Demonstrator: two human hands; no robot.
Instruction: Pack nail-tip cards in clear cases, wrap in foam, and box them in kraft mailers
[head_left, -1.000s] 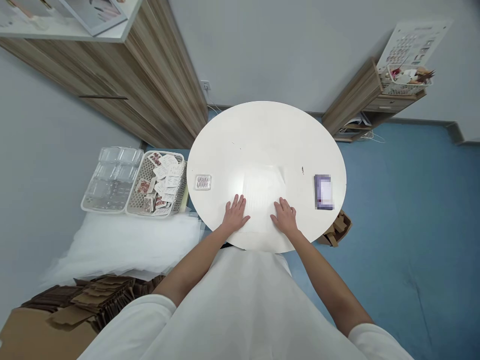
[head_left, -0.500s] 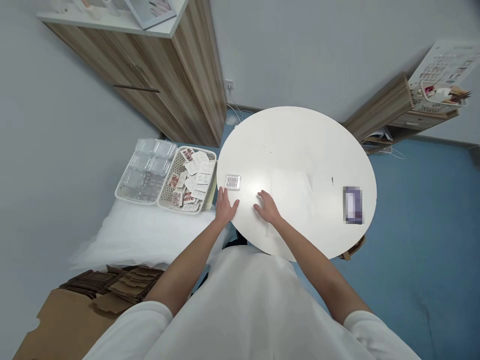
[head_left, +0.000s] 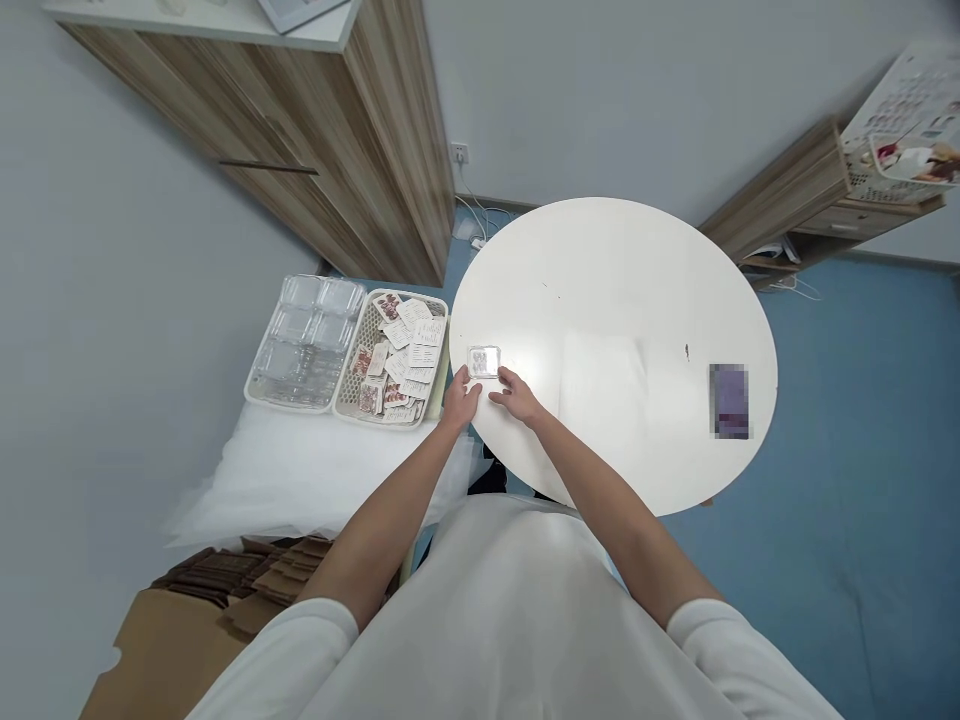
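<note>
A small clear plastic case (head_left: 484,361) is at the left part of the round white table (head_left: 592,270), with a pale, shiny sheet or content showing through it. My left hand (head_left: 460,402) grips its near left corner, fingertips at the side edge and thumb nearer to me. At the near right corner, my right hand (head_left: 519,397) holds the case with bent fingers. Whether the case rests on the tabletop or is slightly lifted, I cannot tell.
Left of the table stands a white basket (head_left: 339,400) of printed cards (head_left: 422,355). Beside it, another tray holds clear plastic cases (head_left: 296,325). A blurred purple object (head_left: 730,400) lies at the table's right. Brown cardboard (head_left: 161,650) is stacked at lower left.
Both hands have closed in on the plastic case; my right hand came leftward to it. Earlier the case lay with my left hand just below it and my right hand apart. The view shifted slightly.
</note>
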